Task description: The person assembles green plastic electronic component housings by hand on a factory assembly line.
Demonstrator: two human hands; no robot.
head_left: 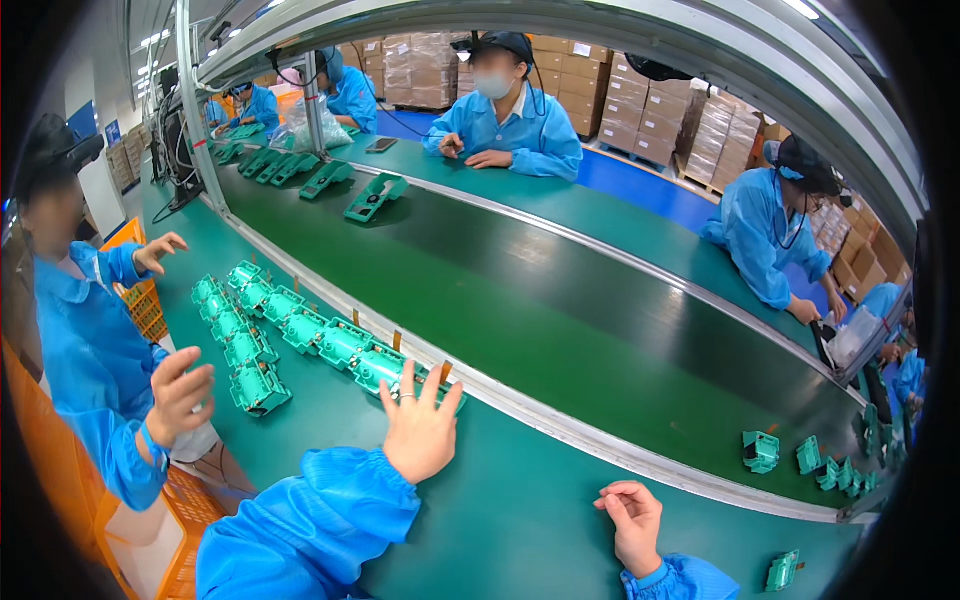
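Note:
My left hand (420, 432) reaches over the near end of a row of green plastic housings (345, 343). Its fingers are spread, resting on or just above the last housing, which they partly cover; contact cannot be made out for sure. Brown tabs stand up along that row. Beside it lies a shorter row of similar green housings (240, 345). My right hand (635, 525) hovers above the green tabletop (510, 500), fingers loosely curled together with nothing visible in them. To its right, near the lower edge, sits a single green housing (783, 570).
A co-worker (90, 330) at my left holds both hands raised near the rows. Past a metal rail (560, 425) runs a dark green conveyor belt (480, 300) carrying green parts at both ends. Other people in blue sit across it. Orange crates (180, 510) stand at lower left.

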